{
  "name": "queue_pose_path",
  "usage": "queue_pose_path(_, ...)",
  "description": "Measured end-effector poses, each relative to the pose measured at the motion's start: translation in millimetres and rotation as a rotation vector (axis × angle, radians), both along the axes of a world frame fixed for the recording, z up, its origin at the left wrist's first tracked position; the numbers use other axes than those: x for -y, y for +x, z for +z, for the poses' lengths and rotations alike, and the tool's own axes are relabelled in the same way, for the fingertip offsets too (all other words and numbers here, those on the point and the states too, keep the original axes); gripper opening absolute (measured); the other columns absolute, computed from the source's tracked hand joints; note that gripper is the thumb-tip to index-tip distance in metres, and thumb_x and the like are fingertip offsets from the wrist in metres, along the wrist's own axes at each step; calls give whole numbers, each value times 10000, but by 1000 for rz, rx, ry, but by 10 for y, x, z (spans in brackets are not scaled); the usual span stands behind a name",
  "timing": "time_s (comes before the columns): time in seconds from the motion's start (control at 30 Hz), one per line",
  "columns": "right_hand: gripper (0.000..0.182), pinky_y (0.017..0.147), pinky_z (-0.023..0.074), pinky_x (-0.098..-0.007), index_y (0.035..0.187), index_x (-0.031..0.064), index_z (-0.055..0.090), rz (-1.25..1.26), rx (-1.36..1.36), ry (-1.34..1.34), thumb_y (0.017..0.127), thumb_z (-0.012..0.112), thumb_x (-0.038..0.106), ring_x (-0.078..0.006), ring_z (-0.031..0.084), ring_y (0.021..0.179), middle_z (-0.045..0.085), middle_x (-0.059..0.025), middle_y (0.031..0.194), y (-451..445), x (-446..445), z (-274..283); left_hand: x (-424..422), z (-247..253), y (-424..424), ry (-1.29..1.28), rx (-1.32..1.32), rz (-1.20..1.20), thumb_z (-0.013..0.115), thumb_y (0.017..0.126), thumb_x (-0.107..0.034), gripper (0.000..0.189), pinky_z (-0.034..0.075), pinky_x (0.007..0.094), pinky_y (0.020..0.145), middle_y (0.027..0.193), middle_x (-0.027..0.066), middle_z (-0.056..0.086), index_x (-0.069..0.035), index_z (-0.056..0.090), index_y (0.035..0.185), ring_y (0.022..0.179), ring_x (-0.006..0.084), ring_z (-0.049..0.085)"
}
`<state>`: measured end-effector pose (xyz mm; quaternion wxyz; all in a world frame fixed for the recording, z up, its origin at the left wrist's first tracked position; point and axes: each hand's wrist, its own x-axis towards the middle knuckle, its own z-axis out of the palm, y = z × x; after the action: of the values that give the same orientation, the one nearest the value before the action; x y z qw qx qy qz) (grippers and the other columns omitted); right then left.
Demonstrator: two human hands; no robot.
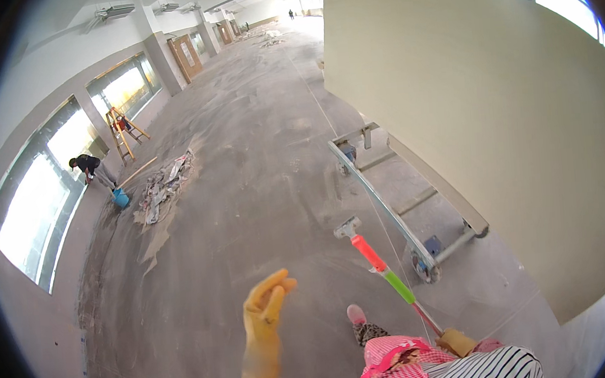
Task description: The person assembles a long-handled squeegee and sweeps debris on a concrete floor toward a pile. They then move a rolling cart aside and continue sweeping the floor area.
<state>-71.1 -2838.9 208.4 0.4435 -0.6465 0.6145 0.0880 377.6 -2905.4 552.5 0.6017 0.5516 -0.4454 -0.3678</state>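
My left hand (pixel 266 304) is in a yellow rubber glove, raised above the floor with loosely curled fingers and nothing in it. In a similar glove, my right hand (pixel 456 342) grips the red shaft of a long-handled scraper (pixel 399 287) low beside my waist. Red and green sleeves cover parts of the shaft. Its pale scraper head (pixel 348 228) points forward, away from me. Just right of the scraper stands a metal-framed trolley (pixel 380 193) on casters. Large beige boards (pixel 468 122) lean on the trolley and hide part of it.
A heap of rags and debris (pixel 166 186) lies on the dusty floor (pixel 251 209) to the left. Beyond it, a person (pixel 90 164) bends by a window near a blue bucket (pixel 121 198). A wooden stepladder (pixel 121 131) stands by the wall. Brown doors (pixel 185 58) are farther back.
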Motion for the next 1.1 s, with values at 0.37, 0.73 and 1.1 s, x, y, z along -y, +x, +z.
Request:
queue_pose_path(0.37, 186, 608, 484, -470, 861, 106, 675, 562, 69, -69, 797, 592, 260, -374, 655, 768, 657, -201, 777, 1177, 2770, -945, 2947, 2140, 1708, -693, 281, -310, 441, 885, -641, 780, 364, 529, 1034, 1362, 225, 489, -44, 439, 1388, 1301, 402, 417)
queue_pose_path(0.73, 230, 458, 444, -372, 715, 5, 645, -777, 47, 446, 828, 604, 200, -224, 588, 523, 598, -108, 589, 2253, 5035, -842, 6206, 1450, 3408, -795, 192, -460, 429, 907, -595, 741, 345, 522, 1052, 1392, 203, 454, -49, 401, 1408, 1320, 378, 395)
queue_pose_path(1.1, 231, 462, 439, -363, 722, 5, 646, -863, -19, 434, 832, 609, 204, -214, 591, 534, 602, -105, 603, 3265, 6658, -487, 9579, 890, 4387, -749, 129, -552, 417, 930, -549, 705, 327, 515, 1070, 1422, 181, 420, -54, 363, 1428, 1339, 354, 374)
